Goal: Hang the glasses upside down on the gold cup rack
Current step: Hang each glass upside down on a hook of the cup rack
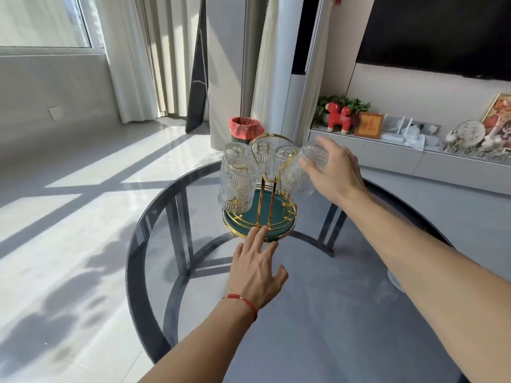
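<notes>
The gold cup rack (265, 200) stands on a green round tray (250, 217) at the far side of the round glass table (318, 313). Several ribbed clear glasses hang upside down on it: one at the front left (237, 187), others behind at the left (235, 152), the middle (261, 153) and the right (284, 156). My right hand (336, 172) grips another ribbed glass (305, 172), tilted bottom-up at the rack's right side. My left hand (257, 268) lies flat with fingers spread, fingertips touching the tray's front edge.
A bin with a red bag (245, 129) stands on the floor behind the table. A low white cabinet (401, 158) with a red toy horse, frames and ornaments runs along the right wall under a dark screen. Curtains hang at the back left.
</notes>
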Motion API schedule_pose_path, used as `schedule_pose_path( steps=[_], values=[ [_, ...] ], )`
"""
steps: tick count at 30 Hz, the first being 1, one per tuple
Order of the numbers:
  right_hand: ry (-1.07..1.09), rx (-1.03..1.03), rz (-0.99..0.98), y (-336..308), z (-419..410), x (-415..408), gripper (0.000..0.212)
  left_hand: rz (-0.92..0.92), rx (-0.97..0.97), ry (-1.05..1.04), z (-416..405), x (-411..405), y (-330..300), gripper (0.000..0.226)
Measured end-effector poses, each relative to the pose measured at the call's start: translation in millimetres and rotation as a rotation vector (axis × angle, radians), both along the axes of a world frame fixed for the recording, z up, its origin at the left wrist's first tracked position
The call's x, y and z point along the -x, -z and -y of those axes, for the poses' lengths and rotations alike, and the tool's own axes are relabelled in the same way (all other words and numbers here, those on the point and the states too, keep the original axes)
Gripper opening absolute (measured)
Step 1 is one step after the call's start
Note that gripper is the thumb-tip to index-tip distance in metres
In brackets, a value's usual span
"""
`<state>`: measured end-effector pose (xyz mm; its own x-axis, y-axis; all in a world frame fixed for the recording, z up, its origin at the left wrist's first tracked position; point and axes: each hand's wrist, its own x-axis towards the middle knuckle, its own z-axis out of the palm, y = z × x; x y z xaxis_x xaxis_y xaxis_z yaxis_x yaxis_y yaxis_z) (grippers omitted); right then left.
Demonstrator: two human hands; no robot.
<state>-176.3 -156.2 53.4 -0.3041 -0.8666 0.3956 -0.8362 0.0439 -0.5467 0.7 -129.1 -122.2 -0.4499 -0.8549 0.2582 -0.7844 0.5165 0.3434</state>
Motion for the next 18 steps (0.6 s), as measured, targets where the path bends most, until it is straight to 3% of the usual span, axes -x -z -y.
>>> schedule_pose_path(
  steps=[9,18],
  values=[
    [-0.012,-0.132,-0.07,14,17,-10,0.066,0.012,-0.018,0.007,0,-1,-4,0.054],
    [0.004,-0.134,-0.004,39,3,-14,0.077,0.038,-0.008,-0.006,0,1,-6,0.053]
  ],
)
